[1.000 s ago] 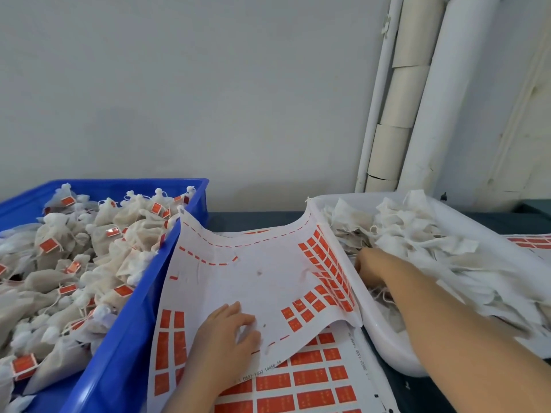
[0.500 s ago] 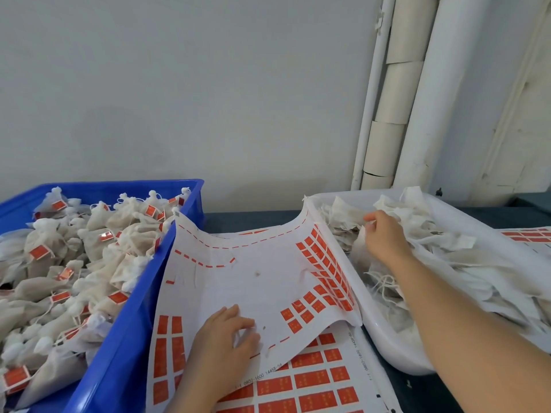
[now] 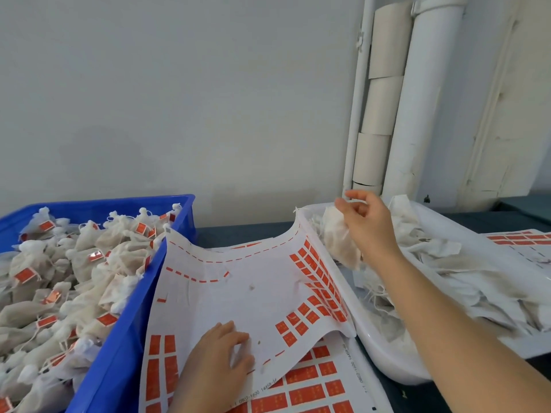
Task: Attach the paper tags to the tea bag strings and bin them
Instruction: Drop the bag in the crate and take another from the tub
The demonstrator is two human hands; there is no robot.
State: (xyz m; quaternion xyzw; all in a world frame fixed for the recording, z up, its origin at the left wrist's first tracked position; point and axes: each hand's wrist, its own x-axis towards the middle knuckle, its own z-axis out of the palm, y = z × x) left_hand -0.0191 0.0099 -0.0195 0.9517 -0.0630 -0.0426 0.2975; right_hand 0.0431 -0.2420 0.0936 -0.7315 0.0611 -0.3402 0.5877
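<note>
My right hand [image 3: 368, 223] is raised over the left end of the white tray [image 3: 375, 350] and holds a white tea bag [image 3: 338, 238] that hangs below its fingers. The tray holds a heap of untagged tea bags [image 3: 465, 272]. My left hand [image 3: 219, 357] rests on a white sticker sheet [image 3: 238, 290] with orange paper tags [image 3: 316, 272] along its right side. The sheet curls up between the tray and a blue bin [image 3: 131, 332]. Tagged tea bags [image 3: 68, 272] fill the bin.
Another sheet of orange tags [image 3: 313, 389] lies under the top one near the front edge. More tag sheets [image 3: 524, 241] lie at the far right. White pipes and cardboard tubes [image 3: 384, 93] stand against the wall behind the tray.
My right hand has risen out of the tray's heap with one tea bag, moving up and away from me. My left hand has stayed on the sheet.
</note>
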